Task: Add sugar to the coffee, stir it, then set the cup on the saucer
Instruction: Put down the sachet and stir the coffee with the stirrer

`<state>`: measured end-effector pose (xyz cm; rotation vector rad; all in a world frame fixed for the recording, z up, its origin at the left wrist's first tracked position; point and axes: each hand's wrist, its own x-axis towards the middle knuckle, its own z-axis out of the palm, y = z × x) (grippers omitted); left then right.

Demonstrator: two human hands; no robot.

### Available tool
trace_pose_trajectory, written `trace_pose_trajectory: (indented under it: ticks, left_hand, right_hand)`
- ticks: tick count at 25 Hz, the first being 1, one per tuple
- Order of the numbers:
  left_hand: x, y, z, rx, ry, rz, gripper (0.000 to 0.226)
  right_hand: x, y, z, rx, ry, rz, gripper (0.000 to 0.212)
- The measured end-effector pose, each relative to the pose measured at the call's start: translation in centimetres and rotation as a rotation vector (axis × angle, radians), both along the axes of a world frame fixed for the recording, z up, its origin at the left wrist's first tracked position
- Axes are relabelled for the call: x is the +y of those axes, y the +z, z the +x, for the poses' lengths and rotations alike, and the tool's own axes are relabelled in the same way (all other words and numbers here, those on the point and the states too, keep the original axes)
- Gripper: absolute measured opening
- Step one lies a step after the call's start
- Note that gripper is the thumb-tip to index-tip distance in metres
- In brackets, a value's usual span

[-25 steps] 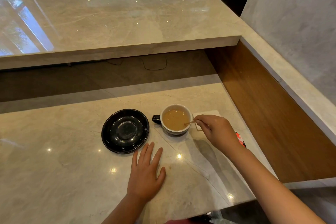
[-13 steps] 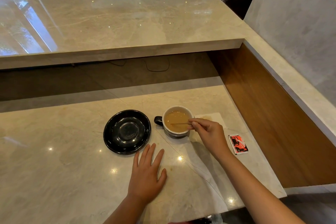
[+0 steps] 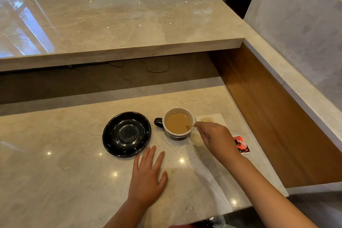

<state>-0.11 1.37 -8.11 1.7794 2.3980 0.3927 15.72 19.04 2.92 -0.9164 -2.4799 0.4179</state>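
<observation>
The right hand (image 3: 215, 139) pinches a thin stirrer (image 3: 190, 126) between its fingertips; the stick's long axis runs left from the grip, its tip dipped into the coffee. The cup (image 3: 178, 122), handle pointing left, stands just right of the empty black saucer (image 3: 127, 134), apart from it. The left hand (image 3: 148, 177) lies flat, fingers spread, on the marble counter (image 3: 55, 163), holding nothing. A red packet (image 3: 241, 144) is partly hidden behind the right wrist.

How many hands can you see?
2. The left hand lies flat on the counter, near the saucer. The right hand holds a stirrer in the coffee cup.
</observation>
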Motion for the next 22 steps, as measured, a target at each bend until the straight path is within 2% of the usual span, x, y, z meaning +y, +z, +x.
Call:
trace_pose_trajectory:
  ticks: [2,6,9,22]
  left_hand:
    - [0.0,0.0,0.0,0.003,0.0,-0.009,0.058]
    - [0.0,0.0,0.0,0.006,0.002,-0.011,0.059]
    - [0.0,0.0,0.0,0.01,-0.002,-0.003,0.059]
    - [0.0,0.1,-0.1,0.033,-0.023,-0.008,0.059]
  right_hand:
    - [-0.5,0.4,-0.2,0.054,-0.031,-0.088,0.019]
    - [-1.2,0.6,-0.6,0.243,-0.167,-0.483,0.016]
    - [-1.1,1.0,-0.2,0.349,-0.263,-0.655,0.019]
    - [1.2,1.8,4.3,0.573,-0.471,-0.785,0.028]
